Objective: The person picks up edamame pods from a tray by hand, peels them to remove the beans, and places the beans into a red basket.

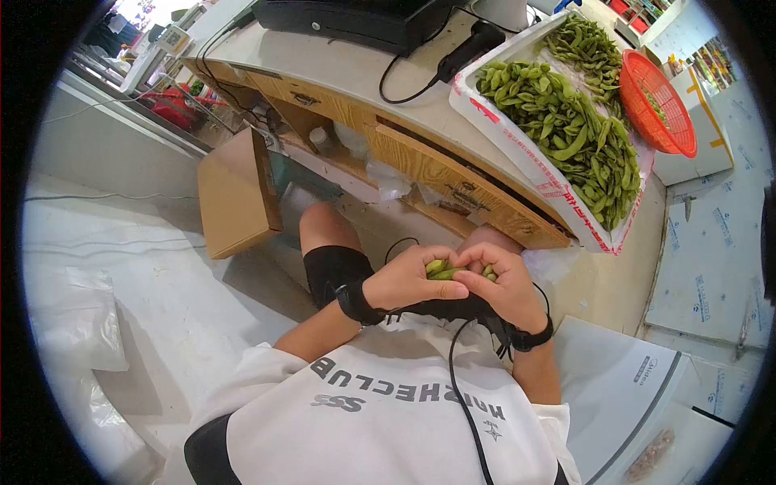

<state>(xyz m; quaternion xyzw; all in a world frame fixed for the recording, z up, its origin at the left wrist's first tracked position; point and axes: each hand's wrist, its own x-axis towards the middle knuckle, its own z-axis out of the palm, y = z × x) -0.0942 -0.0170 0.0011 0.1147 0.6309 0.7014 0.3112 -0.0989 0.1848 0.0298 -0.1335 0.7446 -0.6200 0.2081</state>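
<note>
Above my lap my two hands meet, fingers curled in and touching. My left hand (pixel 414 280) is closed around a few green edamame pods (pixel 441 273), which show between its thumb and fingers. My right hand (pixel 508 289) is also closed, with a bit of green pod at its fingertips; the fingers partly hide it. To the upper right, a white foam box (pixel 529 155) on the counter holds a heap of edamame pods (pixel 558 121). An orange plastic colander (pixel 679 133) rests tilted at the box's right side, with some small green pieces inside.
The wooden counter (pixel 347 52) carries a black cash drawer (pixel 347 28) and a handheld scanner (pixel 473 50) with its cable. Below, a drawer (pixel 461 182) sticks out near my knees. A cardboard box (pixel 234 198) stands left, a white appliance (pixel 606 380) right. A cable (pixel 457 388) crosses my shirt.
</note>
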